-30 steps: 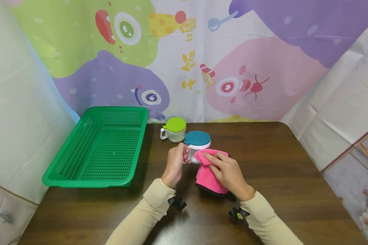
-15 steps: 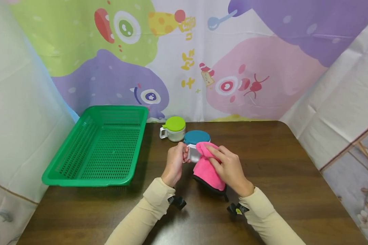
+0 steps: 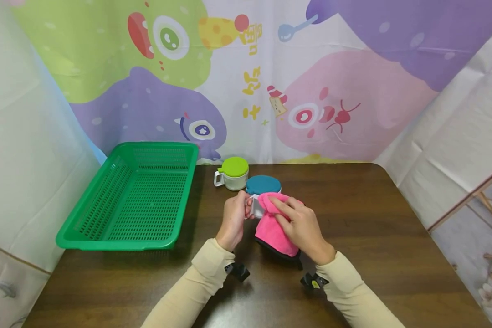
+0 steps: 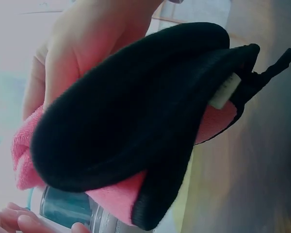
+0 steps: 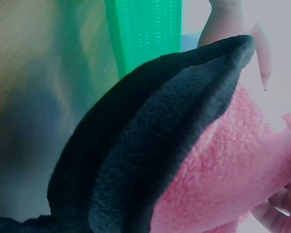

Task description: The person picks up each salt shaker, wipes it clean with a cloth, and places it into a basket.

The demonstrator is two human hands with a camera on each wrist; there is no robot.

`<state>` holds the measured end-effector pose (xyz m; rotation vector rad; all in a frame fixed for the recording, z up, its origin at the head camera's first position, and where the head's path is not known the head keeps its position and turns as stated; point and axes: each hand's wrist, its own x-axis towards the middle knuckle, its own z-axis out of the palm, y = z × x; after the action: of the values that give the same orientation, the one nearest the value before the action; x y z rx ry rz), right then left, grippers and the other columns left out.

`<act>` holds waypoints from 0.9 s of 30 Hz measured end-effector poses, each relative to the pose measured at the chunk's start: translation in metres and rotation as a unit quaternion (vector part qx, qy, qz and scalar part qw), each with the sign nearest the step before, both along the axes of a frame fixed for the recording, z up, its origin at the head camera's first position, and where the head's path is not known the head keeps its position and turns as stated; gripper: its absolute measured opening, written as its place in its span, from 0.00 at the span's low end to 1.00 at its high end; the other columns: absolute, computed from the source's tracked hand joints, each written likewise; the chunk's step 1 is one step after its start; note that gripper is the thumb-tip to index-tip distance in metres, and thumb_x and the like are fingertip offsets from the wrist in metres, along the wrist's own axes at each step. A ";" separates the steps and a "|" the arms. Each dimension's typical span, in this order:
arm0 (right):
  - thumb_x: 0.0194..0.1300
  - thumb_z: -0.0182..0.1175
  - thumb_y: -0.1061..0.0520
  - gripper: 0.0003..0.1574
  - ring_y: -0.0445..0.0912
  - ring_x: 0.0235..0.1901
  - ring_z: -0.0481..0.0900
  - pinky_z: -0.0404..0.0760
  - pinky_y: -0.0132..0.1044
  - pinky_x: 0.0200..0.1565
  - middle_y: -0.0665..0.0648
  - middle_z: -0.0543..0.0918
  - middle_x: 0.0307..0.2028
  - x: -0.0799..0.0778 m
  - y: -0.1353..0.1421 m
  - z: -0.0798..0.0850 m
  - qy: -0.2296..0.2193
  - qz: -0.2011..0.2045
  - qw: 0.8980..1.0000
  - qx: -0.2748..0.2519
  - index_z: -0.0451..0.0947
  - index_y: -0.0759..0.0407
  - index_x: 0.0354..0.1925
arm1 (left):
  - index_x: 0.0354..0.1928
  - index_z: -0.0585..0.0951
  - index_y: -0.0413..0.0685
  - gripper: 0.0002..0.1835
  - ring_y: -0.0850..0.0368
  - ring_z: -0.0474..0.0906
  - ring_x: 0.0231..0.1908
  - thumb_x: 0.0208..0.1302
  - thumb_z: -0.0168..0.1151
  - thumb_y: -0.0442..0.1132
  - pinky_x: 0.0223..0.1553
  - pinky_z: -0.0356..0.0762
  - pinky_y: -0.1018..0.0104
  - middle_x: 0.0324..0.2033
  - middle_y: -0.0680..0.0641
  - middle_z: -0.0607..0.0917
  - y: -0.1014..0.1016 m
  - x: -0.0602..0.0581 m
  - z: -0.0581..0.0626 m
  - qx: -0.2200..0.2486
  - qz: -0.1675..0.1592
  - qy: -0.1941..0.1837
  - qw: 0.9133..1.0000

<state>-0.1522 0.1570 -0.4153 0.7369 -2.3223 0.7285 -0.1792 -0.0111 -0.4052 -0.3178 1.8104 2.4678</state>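
One table [image 3: 365,228] lies under two jars [image 3: 263,185] [image 3: 234,173], one cloth [image 3: 275,233]

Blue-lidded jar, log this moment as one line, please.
left hand: grips blue-lidded jar | right hand: holds pink cloth against jar | green-lidded jar: behind, left | green basket: far left

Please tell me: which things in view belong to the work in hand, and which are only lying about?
In use:
Blue-lidded jar, held by the left grip
Pink cloth, held by the right grip at the jar's side

Apparently only lying about, touched by neither grip:
Green-lidded jar
Green basket
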 end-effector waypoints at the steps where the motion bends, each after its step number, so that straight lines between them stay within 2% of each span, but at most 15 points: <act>1: 0.51 0.72 0.62 0.29 0.49 0.31 0.80 0.82 0.41 0.32 0.61 0.85 0.42 0.000 0.000 0.000 -0.003 0.000 1.000 0.006 0.82 0.56 0.53 | 0.17 0.69 0.44 0.14 0.62 0.59 0.15 0.61 0.45 0.35 0.22 0.67 0.69 0.11 0.54 0.64 0.000 0.000 0.000 0.001 -0.002 0.000 1.000; 13: 0.50 0.73 0.59 0.30 0.44 0.27 0.74 0.78 0.34 0.30 0.57 0.82 0.35 0.005 -0.001 -0.012 -0.015 0.009 0.998 0.065 0.82 0.54 0.55 | 0.17 0.68 0.44 0.14 0.60 0.59 0.16 0.62 0.44 0.35 0.23 0.66 0.68 0.11 0.54 0.63 -0.002 0.000 0.002 0.019 -0.005 0.004 1.000; 18: 0.49 0.74 0.58 0.30 0.41 0.25 0.69 0.73 0.30 0.28 0.54 0.78 0.30 0.007 0.000 -0.021 -0.014 0.011 0.996 0.083 0.82 0.53 0.54 | 0.17 0.67 0.44 0.15 0.59 0.58 0.18 0.63 0.44 0.35 0.25 0.64 0.67 0.12 0.53 0.63 -0.003 -0.001 0.001 0.014 -0.003 0.001 1.000; 27: 0.48 0.74 0.58 0.30 0.40 0.26 0.69 0.73 0.30 0.28 0.53 0.78 0.30 0.008 0.001 -0.033 -0.011 0.010 0.995 0.095 0.83 0.52 0.53 | 0.18 0.68 0.44 0.13 0.59 0.59 0.18 0.61 0.45 0.34 0.24 0.64 0.68 0.11 0.54 0.64 -0.007 -0.004 -0.002 0.012 0.008 -0.006 1.000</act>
<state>-0.1443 0.1577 -0.4481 0.8412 -2.4308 0.5313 -0.1829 -0.0181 -0.4068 -0.3463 1.7794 2.4912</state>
